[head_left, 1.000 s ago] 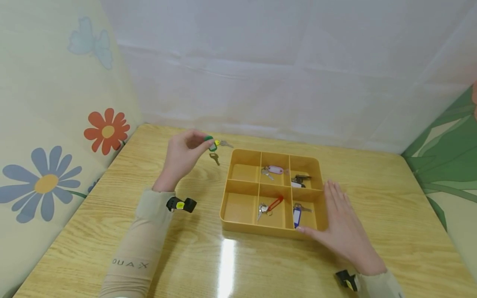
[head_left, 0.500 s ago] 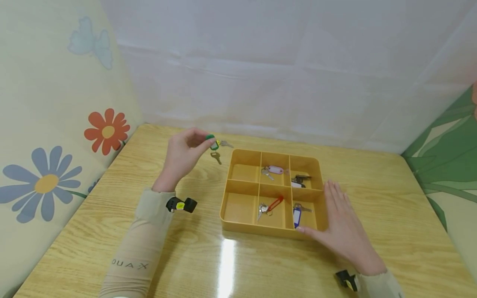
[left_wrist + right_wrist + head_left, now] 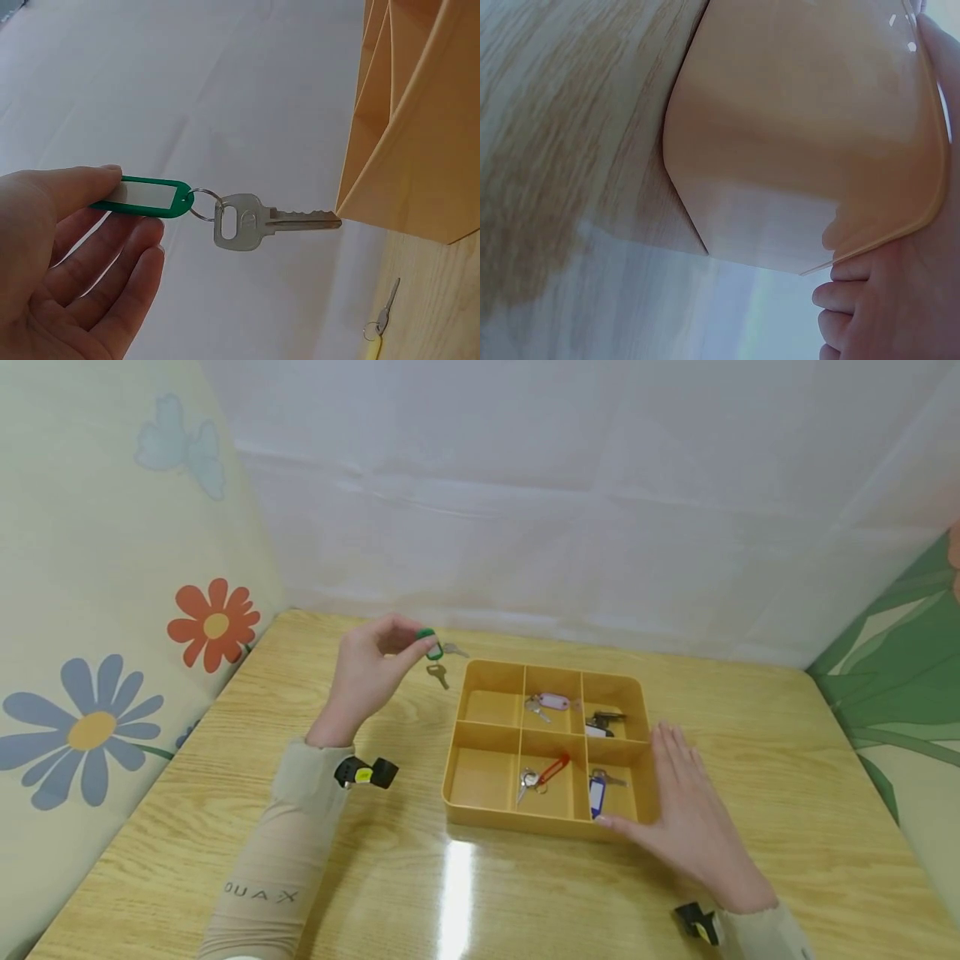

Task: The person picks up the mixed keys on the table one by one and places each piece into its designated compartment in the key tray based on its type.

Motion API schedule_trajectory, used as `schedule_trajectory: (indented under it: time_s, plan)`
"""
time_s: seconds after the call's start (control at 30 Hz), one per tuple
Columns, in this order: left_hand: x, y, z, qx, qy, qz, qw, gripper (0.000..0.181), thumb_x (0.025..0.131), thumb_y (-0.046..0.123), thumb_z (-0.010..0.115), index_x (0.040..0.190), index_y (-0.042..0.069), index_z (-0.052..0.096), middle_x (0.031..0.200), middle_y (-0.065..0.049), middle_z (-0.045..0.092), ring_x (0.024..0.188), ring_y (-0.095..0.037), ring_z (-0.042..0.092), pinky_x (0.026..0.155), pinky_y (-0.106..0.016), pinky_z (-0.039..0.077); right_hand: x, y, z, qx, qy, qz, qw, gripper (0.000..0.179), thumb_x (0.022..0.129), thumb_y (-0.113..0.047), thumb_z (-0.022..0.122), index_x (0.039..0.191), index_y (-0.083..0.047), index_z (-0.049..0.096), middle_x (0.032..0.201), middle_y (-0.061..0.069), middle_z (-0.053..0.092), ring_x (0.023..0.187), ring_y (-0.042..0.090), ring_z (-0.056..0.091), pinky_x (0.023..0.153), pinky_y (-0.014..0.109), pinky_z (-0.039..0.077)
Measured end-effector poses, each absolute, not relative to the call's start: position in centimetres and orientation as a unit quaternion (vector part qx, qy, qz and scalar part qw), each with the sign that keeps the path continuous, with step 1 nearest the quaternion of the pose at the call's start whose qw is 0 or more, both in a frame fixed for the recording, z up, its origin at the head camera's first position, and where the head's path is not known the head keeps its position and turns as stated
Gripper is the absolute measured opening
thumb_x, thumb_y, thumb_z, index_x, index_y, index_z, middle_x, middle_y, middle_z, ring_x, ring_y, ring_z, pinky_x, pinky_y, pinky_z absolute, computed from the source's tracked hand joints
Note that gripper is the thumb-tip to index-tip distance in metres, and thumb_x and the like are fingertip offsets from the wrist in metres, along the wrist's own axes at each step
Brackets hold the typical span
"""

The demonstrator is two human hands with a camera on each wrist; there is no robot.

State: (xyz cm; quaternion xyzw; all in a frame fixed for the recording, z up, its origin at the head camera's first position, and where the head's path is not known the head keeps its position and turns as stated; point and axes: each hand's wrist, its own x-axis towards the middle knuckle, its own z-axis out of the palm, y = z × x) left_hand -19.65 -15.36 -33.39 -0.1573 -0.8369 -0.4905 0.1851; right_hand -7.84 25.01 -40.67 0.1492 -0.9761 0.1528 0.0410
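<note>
My left hand (image 3: 371, 672) pinches a green key tag (image 3: 146, 196) with a white label between thumb and fingers, above the table left of the organizer tray. A key (image 3: 251, 223) hangs from the tag's ring. Another key (image 3: 386, 309) with a yellow tag lies on the table behind it, its tag mostly hidden by the hand's tag in the head view. My right hand (image 3: 693, 814) rests along the right side of the yellow tray (image 3: 525, 823), fingers straight, the thumb at the front rim near its right corner.
Pink-tagged keys (image 3: 553, 702) and red-tagged keys (image 3: 553, 770) lie in the tray's middle compartments. The right ones hold dark keys with a black-and-white tag (image 3: 598, 732) and a blue-tagged key (image 3: 597, 795). A white cloth backdrop (image 3: 525, 527) stands behind the table.
The green tag and its hanging key have shifted slightly to the right in the left hand, now covering the yellow tag behind. The right hand and tray stay put.
</note>
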Motion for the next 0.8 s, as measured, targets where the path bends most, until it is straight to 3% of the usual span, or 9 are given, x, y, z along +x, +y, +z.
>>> schedule_trajectory:
  time_s: [0.8]
  plan:
    - [-18.9,-14.3,-32.3,-0.188,-0.818,-0.507,0.196,0.012,0.094,0.018,0.077,0.102,0.008,0.076,0.094,0.002,0.075,0.084,-0.011,0.069,0.082,-0.029,0.056,-7.9,25.2,-40.7,0.152,-0.976,0.153,0.040,0.128,0.084,-0.074,0.067,0.160,0.000,-0.004,0.167,0.014,-0.009,0.153,0.037,0.000,0.122,0.042,-0.003]
